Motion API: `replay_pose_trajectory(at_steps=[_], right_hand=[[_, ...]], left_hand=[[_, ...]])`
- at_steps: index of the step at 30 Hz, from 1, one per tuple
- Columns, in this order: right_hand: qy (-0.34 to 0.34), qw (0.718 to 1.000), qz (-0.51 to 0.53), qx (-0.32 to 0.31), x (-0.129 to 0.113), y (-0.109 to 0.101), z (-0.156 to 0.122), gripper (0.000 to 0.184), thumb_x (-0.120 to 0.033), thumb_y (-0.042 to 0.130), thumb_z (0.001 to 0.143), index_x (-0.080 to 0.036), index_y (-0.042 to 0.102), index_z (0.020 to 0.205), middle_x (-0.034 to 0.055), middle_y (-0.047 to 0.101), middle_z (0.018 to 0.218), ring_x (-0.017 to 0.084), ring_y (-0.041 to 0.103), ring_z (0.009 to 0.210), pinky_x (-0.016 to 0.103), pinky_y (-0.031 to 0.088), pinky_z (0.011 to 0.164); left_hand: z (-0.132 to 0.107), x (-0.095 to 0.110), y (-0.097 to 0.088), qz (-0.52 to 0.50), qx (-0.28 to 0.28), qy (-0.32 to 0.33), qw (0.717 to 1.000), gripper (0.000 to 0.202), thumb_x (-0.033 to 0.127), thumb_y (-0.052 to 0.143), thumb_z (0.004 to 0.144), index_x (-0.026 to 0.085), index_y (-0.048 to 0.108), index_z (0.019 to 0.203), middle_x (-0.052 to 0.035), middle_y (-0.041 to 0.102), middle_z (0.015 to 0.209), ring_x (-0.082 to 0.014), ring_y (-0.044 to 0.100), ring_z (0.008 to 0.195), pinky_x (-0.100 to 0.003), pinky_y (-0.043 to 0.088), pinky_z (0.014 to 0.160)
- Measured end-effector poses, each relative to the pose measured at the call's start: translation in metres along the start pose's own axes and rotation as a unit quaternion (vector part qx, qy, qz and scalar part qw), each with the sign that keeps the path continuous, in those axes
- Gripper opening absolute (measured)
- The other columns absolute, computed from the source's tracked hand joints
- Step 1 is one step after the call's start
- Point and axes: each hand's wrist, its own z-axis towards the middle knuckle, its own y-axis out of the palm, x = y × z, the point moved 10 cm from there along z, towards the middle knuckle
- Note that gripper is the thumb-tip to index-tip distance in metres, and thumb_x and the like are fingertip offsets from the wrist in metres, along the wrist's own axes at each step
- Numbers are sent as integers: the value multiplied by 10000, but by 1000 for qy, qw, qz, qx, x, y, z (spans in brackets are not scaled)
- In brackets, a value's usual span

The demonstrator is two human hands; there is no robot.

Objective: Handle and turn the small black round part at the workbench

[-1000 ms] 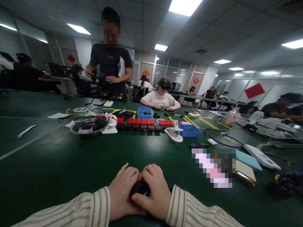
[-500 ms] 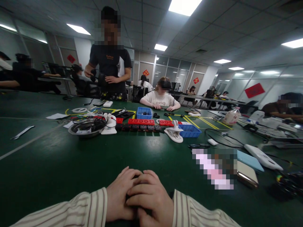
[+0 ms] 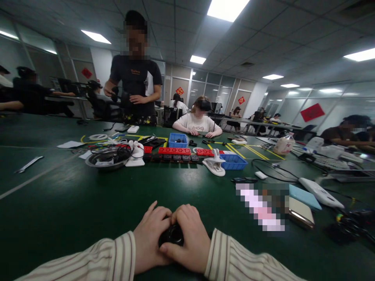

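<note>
A small black rounded object with a glossy round part [image 3: 173, 235] sits between my hands near the table's front edge; its kind cannot be made out. My left hand [image 3: 152, 234] curls around its left side, one finger lifted a little. From the right, my right hand [image 3: 191, 236] wraps over it, with the thumb lying across its near side. The fingers of both hands meet at the far side of the object. Much of it is hidden under the palms and fingers.
On the green table [image 3: 88, 203], a metal bowl [image 3: 107, 166] of cables, red sockets [image 3: 174, 151], a white clip stand [image 3: 215, 166] and a blue bin [image 3: 234, 162] form a row. A wrench [image 3: 28, 165] lies left; a beige case [image 3: 301, 212] right. Two people are across the table.
My right hand has shifted off the back of my left hand, and the two have parted slightly. The black object between them now shows. The view has turned slightly right.
</note>
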Motion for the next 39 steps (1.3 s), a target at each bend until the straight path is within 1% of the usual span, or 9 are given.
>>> replay_pose_trajectory(at_steps=[6, 12, 16, 21, 24, 27, 30, 36, 39], right_hand=[[-104, 994, 42, -17, -24, -6, -3, 174, -287, 455, 669, -197, 497, 812, 38, 552, 823, 194, 470, 818, 357, 371, 745], [-197, 976, 85, -33, -47, -6, -7, 119, -194, 368, 607, -214, 442, 698, -8, 602, 706, 161, 518, 765, 346, 365, 779], [-197, 974, 110, 10, -45, -17, -7, 211, -386, 370, 783, -213, 481, 836, 22, 615, 854, 175, 526, 872, 380, 319, 885], [-92, 990, 94, 50, -21, -20, -4, 565, -701, 322, 781, -177, 495, 898, 58, 545, 870, 191, 488, 796, 356, 370, 747], [-15, 998, 54, 43, -4, -12, -2, 624, -765, 326, 724, -170, 495, 805, 48, 512, 810, 191, 450, 737, 358, 360, 696], [9, 1000, 13, -3, 2, 0, -1, 478, -648, 439, 741, -173, 489, 736, 35, 497, 775, 185, 431, 732, 352, 346, 691], [-12, 1000, 7, -24, -2, 2, 0, 281, -451, 548, 713, -177, 519, 765, 29, 507, 787, 183, 439, 763, 342, 344, 705], [-155, 985, 72, -23, -34, -8, -5, 219, -214, 410, 622, -196, 551, 789, 33, 587, 822, 181, 476, 811, 348, 355, 744], [-205, 974, 88, -39, -46, -9, -8, 209, -215, 376, 660, -209, 541, 789, 13, 621, 791, 177, 495, 800, 360, 348, 773]], left_hand=[[3, -8, 8, -42, -44, 4, 998, 384, 274, 723, 491, 216, 603, 851, -17, 527, 981, -257, 496, 970, -505, 236, 1018], [4, -8, 11, -44, -55, 6, 998, 425, 335, 721, 509, 234, 614, 908, -21, 531, 1000, -266, 506, 981, -543, 231, 1011], [0, -9, 9, -44, -33, 7, 998, 690, 476, 716, 524, 228, 494, 1128, -61, 517, 1088, -287, 482, 1050, -571, 180, 1031], [-4, -4, 0, -12, 15, 10, 1000, 788, 648, 702, 426, 175, 488, 1019, -78, 531, 1011, -287, 498, 989, -570, 145, 1042], [-2, 0, -2, -1, 15, -1, 1000, 696, 629, 702, 452, 182, 513, 951, -45, 541, 935, -256, 522, 903, -569, 150, 1037], [0, 0, 2, -5, -13, -19, 1000, 441, 412, 717, 523, 197, 547, 869, -12, 544, 884, -222, 530, 875, -536, 180, 1035], [3, -2, 4, -21, -31, -23, 999, 393, 256, 689, 501, 209, 563, 870, -2, 533, 903, -216, 523, 895, -532, 166, 1036], [6, 0, 9, -72, -76, 26, 994, 264, 203, 673, 502, 200, 583, 750, -14, 497, 949, -231, 481, 918, -397, 411, 862], [4, 0, 11, -72, -76, 32, 994, 349, 222, 688, 507, 214, 585, 841, -13, 512, 962, -242, 496, 948, -473, 336, 955]])
